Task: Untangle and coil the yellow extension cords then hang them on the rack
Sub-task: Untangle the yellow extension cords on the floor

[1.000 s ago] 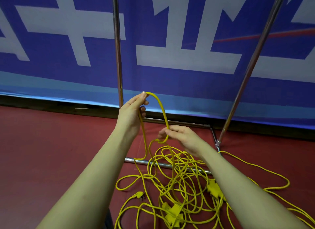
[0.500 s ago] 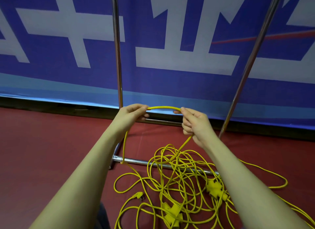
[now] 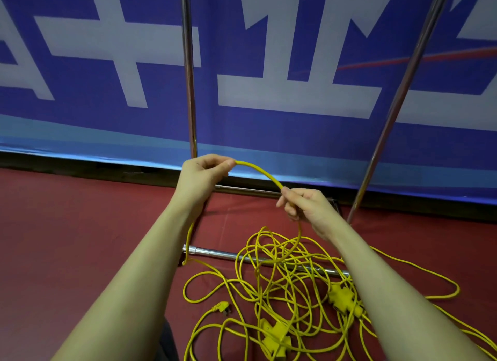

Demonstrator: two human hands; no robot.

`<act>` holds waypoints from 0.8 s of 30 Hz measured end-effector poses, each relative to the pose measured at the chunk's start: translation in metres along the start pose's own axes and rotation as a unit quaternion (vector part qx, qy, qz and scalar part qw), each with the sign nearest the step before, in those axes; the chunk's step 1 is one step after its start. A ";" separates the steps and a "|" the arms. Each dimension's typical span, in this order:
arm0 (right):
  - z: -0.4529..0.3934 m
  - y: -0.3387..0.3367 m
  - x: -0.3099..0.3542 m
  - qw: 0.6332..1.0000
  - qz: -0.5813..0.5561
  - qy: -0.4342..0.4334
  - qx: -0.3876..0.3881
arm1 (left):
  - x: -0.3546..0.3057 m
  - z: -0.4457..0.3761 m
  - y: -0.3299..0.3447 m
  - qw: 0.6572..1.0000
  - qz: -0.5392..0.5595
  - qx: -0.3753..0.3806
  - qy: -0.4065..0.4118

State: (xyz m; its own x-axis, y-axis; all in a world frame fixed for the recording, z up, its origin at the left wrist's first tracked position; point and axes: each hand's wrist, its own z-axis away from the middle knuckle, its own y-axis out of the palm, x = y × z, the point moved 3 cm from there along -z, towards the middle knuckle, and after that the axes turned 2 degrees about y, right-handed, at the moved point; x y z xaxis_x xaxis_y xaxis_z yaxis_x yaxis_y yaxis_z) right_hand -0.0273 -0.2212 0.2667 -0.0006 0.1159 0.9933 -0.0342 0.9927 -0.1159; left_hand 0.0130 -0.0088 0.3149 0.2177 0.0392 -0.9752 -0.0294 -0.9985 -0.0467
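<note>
A tangle of yellow extension cords point(image 3: 282, 288) lies on the red floor, over the rack's lower bar. One strand point(image 3: 259, 171) arches between my hands. My left hand point(image 3: 201, 177) pinches its higher end; from there the cord drops down along my left forearm. My right hand point(image 3: 306, 207) grips the strand lower and to the right, and the cord falls from it into the pile. Two yellow socket blocks point(image 3: 275, 336) point(image 3: 340, 297) and a plug point(image 3: 222, 307) rest in the tangle. The chrome rack point(image 3: 189, 91) stands behind.
The rack's second upright point(image 3: 398, 97) leans at the right, and its base bar point(image 3: 215, 251) crosses the floor under the cords. A blue and white banner point(image 3: 269, 105) covers the wall behind. Cord loops point(image 3: 443, 293) trail off to the right across the red floor.
My right hand rose from the pile to level with the left, then dropped and shifted right. The held strand went from a steep loop to flat, now an arch sloping down to the right.
</note>
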 end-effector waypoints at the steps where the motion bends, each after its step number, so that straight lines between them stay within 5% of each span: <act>1: 0.000 -0.003 -0.002 1.000 0.016 0.002 -0.006 | 0.000 -0.001 -0.003 1.000 0.010 -0.008 0.001; 5: -0.001 -0.008 -0.002 0.999 0.022 -0.011 -0.020 | 0.009 -0.009 -0.018 0.999 -0.031 -0.012 -0.023; 9: -0.003 -0.008 0.002 0.999 0.032 -0.011 -0.035 | 0.025 -0.009 -0.017 0.976 -0.190 0.088 -0.052; 18: -0.007 0.025 0.021 0.995 0.087 -0.039 0.030 | 0.017 0.009 0.019 0.966 -0.142 0.213 -0.023; 24: -0.009 0.022 -0.008 0.992 0.107 0.005 0.068 | 0.013 -0.007 -0.006 0.993 -0.099 0.055 0.010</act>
State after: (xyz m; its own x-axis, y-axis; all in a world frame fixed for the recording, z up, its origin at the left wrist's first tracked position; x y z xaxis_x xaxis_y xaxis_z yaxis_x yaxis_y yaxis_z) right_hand -0.0188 -0.1997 0.2560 -0.0118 0.3254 0.9455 -0.1693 0.9313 -0.3226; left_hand 0.0224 -0.0030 0.3041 0.2497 0.2326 -0.9400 -0.0909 -0.9608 -0.2619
